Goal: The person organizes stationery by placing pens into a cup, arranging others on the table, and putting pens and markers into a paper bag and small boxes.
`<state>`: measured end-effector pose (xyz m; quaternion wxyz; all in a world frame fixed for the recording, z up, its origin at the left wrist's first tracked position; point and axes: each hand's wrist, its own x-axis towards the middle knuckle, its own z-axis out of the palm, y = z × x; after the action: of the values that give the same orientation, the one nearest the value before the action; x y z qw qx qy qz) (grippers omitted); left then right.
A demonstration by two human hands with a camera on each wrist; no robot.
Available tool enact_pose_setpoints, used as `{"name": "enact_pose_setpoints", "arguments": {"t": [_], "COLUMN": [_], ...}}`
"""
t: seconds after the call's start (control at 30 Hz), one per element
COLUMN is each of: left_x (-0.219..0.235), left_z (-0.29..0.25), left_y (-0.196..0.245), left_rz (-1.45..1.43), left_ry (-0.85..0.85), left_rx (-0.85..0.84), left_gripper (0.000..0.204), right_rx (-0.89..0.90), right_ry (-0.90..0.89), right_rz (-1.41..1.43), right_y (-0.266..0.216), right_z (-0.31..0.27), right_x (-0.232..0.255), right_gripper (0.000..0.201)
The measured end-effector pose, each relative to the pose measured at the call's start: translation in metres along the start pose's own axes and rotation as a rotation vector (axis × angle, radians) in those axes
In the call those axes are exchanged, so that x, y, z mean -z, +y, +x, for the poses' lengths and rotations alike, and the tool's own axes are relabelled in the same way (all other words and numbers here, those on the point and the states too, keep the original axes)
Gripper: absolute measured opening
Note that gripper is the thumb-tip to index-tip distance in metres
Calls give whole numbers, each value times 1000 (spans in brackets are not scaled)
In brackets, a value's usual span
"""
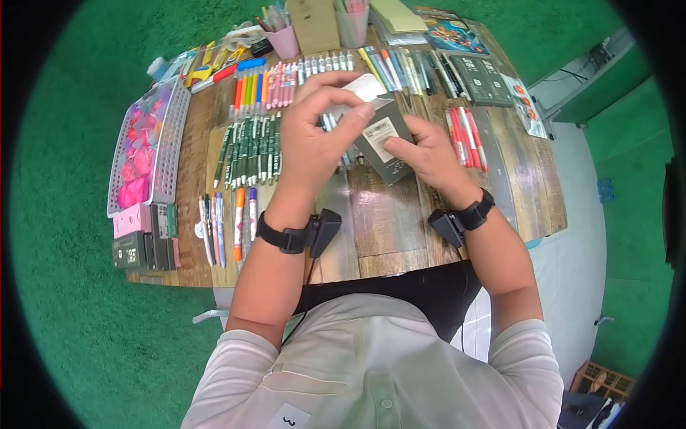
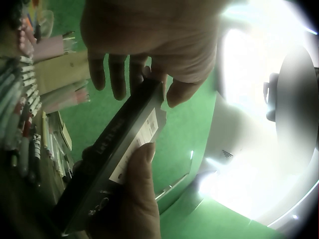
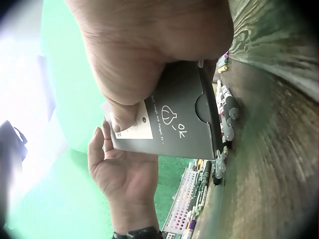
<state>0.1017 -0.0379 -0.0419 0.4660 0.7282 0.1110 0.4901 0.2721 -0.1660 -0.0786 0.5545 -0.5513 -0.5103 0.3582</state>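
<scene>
A dark box with a white barcode label is held tilted above the table. My right hand grips its lower right part, thumb on the label. My left hand has its thumb and index finger at the upper end, beside a raised white flap. In the left wrist view the box slants below my left hand, and my right hand holds its lower part. In the right wrist view the box shows a drawing and a half-round notch; its contents are hidden.
Green pens lie in a row, with markers and pens around them. A white basket of pink items stands left, above small boxes. Red pens lie right. Pen cups and a brown box stand behind.
</scene>
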Motion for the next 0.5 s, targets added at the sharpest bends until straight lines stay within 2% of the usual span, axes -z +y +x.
{"name": "enact_pose_setpoints", "arguments": {"t": [0.07,0.13,0.2,0.27,0.3,0.33,0.4,0.43,0.5], "left_x": [-2,-1,1,0,-1,-1,0,-1,-2], "left_z": [0,-1,-1,0,0,1,5,6,2], "left_y": [-4,-3,-9,-13,-12,-9,-2,0,2], "left_rz": [-11,-26,33,140,220,228,588,586,555], "left_ry": [38,137,138,128,134,140,180,217,172], "left_rx": [24,123,95,10,-47,-47,-324,-404,-427], "left_gripper": [12,14,14,14,6,6,9,18,18], "right_rx": [4,50,49,46,29,14,0,-18,-2], "right_ry": [28,93,103,113,136,156,158,170,179], "right_rz": [32,23,21,16,3,-8,-32,-61,-62], "right_y": [0,2,-2,-3,-3,-3,-7,-9,-10], "right_z": [0,1,2,1,1,2,1,1,0], "right_x": [0,-2,-3,-3,-4,-5,-6,-7,-11], "right_gripper": [33,33,33,32,32,31,30,30,29]}}
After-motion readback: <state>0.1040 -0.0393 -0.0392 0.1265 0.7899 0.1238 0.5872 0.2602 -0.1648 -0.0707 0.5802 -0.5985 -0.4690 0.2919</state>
